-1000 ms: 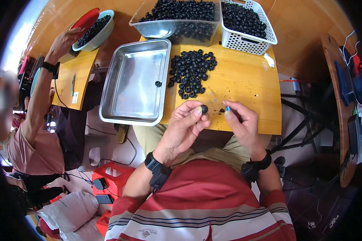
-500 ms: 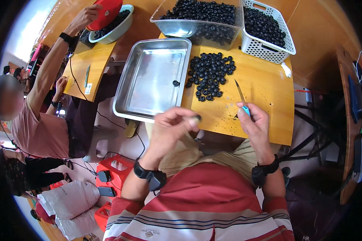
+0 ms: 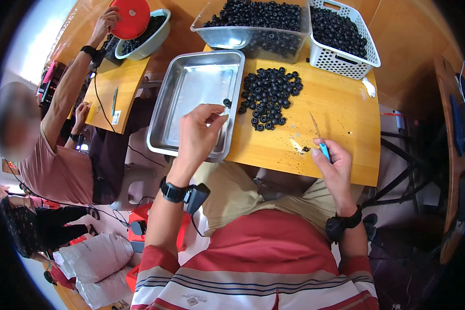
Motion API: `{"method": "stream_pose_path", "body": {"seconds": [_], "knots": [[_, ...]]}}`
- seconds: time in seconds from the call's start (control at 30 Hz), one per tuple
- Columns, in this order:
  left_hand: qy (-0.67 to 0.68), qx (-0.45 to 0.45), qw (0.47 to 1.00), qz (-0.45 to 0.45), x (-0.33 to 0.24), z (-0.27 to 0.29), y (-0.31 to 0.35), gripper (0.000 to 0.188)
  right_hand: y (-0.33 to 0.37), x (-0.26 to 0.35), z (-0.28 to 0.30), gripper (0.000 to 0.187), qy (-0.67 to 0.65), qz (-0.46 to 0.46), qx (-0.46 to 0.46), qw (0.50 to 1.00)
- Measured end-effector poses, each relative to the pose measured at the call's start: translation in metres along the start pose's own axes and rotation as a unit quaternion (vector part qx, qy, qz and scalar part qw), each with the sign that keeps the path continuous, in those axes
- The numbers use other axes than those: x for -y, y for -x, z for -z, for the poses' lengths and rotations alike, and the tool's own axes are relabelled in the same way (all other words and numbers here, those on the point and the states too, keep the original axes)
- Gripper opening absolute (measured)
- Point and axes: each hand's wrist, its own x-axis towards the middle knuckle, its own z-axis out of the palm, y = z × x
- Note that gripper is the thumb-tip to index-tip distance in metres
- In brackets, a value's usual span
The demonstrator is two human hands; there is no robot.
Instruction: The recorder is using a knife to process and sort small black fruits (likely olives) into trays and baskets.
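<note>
hanging over the metal tray (image 3: 183, 85), the left hand (image 3: 197, 133) — can't tell if it's gripping anything — nears a black piece (image 3: 227, 103) inside; the right hand (image 3: 337, 161) clasps a knife (image 3: 324, 151); tub (image 3: 204, 35) and basket (image 3: 331, 60) hold heaps more.

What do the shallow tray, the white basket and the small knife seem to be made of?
Shallow tray: probably metal, polished, given its silvery sheen and reflections. White basket: likely moulded plastic, smooth, judging by its regular holes and rounded rim. Small knife: its thin blade looks like dull metal; the evenly blue handle may be plastic, but the right hand hides part.
</note>
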Motion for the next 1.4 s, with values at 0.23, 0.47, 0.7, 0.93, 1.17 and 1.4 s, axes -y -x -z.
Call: {"method": "stream_pose_path", "body": {"seconds": [0.23,0.47,0.7,0.93,1.17,1.4], "knots": [[-0.192,0.080,0.946,-0.249,-0.041,-0.045,0.021,0.018,-0.003,-0.003,-0.001,0.028,0.008,-0.002,0.003,1.000],[-0.384,0.137,0.880,-0.242,-0.045,-0.067,0.016,0.015,-0.002,0.009,-0.004,0.026,0.022,0.018,0.009,1.000],[-0.320,0.132,0.908,-0.235,-0.040,-0.072,0.022,0.013,0.005,0.003,0.005,0.024,0.051,0.003,0.000,0.999],[-0.059,0.124,0.975,-0.178,-0.045,-0.061,0.028,0.030,0.003,0.004,0.003,0.022,0.025,-0.001,0.004,1.000],[0.403,0.144,0.901,0.071,-0.048,-0.082,0.042,0.028,0.005,0.013,0.001,0.022,0.040,-0.009,0.010,0.999],[0.641,0.103,0.722,0.240,-0.045,-0.092,0.045,0.024,0.003,0.009,-0.011,0.025,0.036,0.010,0.021,0.999]]}}
